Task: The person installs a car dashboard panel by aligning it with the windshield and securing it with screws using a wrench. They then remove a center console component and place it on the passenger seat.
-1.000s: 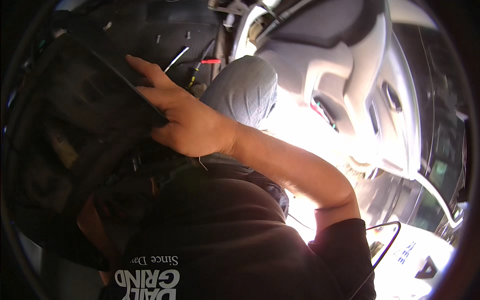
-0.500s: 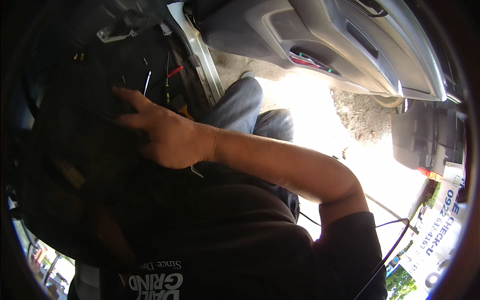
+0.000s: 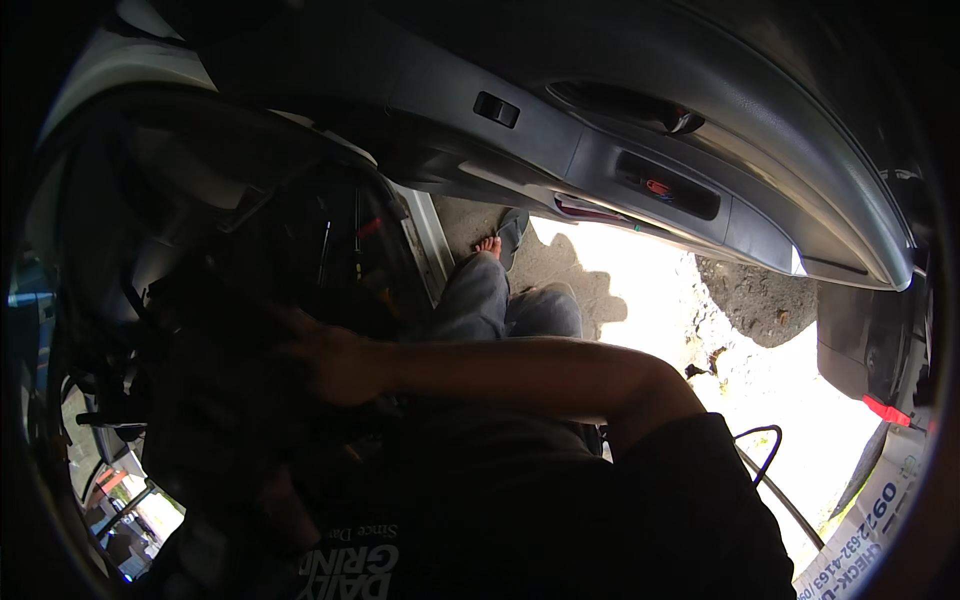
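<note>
My right hand [image 3: 345,365] reaches across in front of my body into the deep shadow at left. Its fingers fade into a dark mass of car interior, so their grip and anything held are hidden. Low at left, part of my left forearm [image 3: 287,510] shows dimly, its hand lost in the dark. Beyond the right hand, on the dark floor by the door sill [image 3: 424,235], lie a thin metal shaft [image 3: 324,245] and a tool with a red handle [image 3: 370,228]. A small yellowish piece [image 3: 388,298] sits nearer my knee.
An opened grey car door [image 3: 640,190] spans the upper right. My legs in jeans [image 3: 470,300] extend over the sill, with a sandalled foot [image 3: 512,238] on the ground. A dark cable [image 3: 772,455] loops behind my right elbow; a white printed banner [image 3: 875,530] hangs at lower right.
The view has shifted, so the door, legs and floor tools appear lower in the picture. The scene is darker. My right hand still reaches left, and the metal tip beneath it no longer shows.
</note>
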Motion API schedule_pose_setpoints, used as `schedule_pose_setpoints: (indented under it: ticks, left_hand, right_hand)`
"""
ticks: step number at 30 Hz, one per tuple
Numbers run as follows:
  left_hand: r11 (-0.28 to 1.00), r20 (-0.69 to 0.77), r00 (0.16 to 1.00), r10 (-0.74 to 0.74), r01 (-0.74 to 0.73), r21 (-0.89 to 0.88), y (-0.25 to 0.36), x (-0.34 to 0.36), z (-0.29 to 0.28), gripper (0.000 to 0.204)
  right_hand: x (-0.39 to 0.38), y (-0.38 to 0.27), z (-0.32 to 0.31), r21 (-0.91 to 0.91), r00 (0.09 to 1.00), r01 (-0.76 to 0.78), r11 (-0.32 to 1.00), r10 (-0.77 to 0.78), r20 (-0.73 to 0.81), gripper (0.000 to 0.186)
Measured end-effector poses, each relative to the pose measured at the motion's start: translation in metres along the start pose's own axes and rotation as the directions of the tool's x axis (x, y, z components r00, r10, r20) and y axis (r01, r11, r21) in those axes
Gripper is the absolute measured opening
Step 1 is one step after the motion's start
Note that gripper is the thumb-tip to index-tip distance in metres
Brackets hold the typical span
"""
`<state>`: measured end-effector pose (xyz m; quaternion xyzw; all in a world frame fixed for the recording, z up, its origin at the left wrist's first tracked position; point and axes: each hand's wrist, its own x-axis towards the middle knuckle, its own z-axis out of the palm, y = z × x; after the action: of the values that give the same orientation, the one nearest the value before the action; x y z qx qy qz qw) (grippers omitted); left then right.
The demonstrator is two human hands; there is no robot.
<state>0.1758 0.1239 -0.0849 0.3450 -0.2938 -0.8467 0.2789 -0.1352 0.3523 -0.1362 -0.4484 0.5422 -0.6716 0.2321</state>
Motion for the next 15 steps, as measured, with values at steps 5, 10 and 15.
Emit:
schedule_pose_setpoints:
  ticks: [5,10,15]
  left_hand:
    - [0.999,-0.019,0.999,-0.048,0.048,-0.023,-0.016,-0.014,0.037,0.045]
    - [0.995,-0.032,0.996,-0.088,0.086,-0.052,-0.039,-0.031,0.060,0.045]
    - [0.993,-0.052,0.996,-0.078,0.073,-0.097,-0.061,-0.050,0.067,0.045]
  right_hand:
    - [-0.010,-0.039,-0.030,-0.223,0.919,-0.276,0.935,0.325,0.225,0.068]
    - [-0.015,-0.074,-0.053,-0.190,0.938,-0.238,0.953,0.276,0.210,0.064]
    - [-0.021,-0.080,-0.059,-0.119,0.945,-0.194,0.974,0.218,0.244,0.062]
